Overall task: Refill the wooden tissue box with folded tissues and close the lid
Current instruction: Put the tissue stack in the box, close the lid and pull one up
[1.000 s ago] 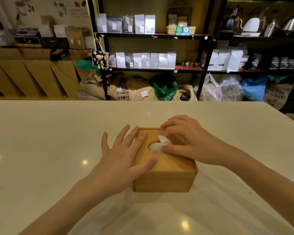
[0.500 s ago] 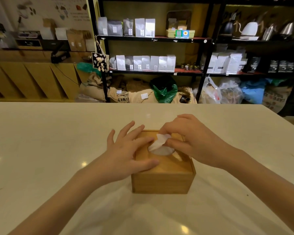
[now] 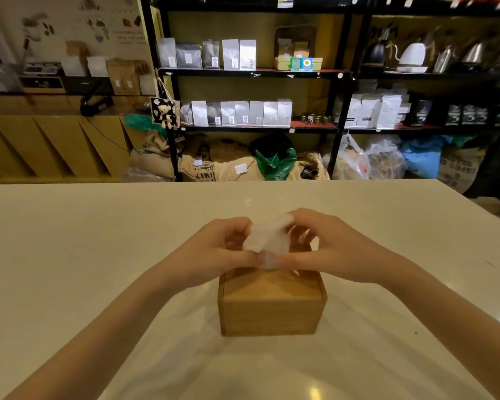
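Observation:
The wooden tissue box (image 3: 272, 307) stands on the white table in the middle of the view, its lid on top and closed. A white tissue (image 3: 267, 239) sticks up above the lid, blurred by motion. My left hand (image 3: 220, 252) pinches the tissue's left side with thumb and fingers. My right hand (image 3: 326, 252) pinches its right side. Both hands hover just over the far half of the lid and hide the opening in it.
The white table (image 3: 98, 255) stretches wide on both sides of the box, with its far edge ahead. Behind it stand black shelves (image 3: 254, 72) with bags and kettles, and sacks lie on the floor.
My left hand has left the lid's left edge and taken hold of the tissue. Both hands have lifted the tissue higher out of the opening.

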Motion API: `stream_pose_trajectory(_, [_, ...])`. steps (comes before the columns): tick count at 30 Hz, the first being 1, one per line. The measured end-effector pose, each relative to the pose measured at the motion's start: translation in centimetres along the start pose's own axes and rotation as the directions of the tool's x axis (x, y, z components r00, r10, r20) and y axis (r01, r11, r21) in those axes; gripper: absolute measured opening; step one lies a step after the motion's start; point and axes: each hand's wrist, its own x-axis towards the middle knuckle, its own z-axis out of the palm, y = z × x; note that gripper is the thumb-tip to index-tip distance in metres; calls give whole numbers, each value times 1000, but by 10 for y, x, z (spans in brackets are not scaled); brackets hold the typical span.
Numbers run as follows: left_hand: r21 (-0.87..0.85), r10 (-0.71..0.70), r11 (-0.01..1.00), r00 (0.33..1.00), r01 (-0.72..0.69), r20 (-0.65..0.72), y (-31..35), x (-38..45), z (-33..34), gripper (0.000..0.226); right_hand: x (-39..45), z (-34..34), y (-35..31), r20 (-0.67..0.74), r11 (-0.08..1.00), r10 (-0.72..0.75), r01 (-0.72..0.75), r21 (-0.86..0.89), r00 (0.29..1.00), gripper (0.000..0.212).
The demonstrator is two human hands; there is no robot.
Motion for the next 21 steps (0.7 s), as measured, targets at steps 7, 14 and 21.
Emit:
stream_pose_trajectory(7, [-104, 4, 994, 993, -16, -114, 0, 2, -10, 41, 1, 0, 7, -62, 958, -10, 27, 287, 998, 24])
stream_pose_trajectory(14, [-52, 24, 998, 987, -32, -161, -3, -5, -25, 25, -6, -2, 16, -172, 880, 56, 33, 473, 983, 7])
stream_pose_trajectory(21, [-111, 92, 985, 943, -134, -320, 2, -4, -25, 23, -11, -2, 18, -243, 896, 144, -23, 443, 959, 12])
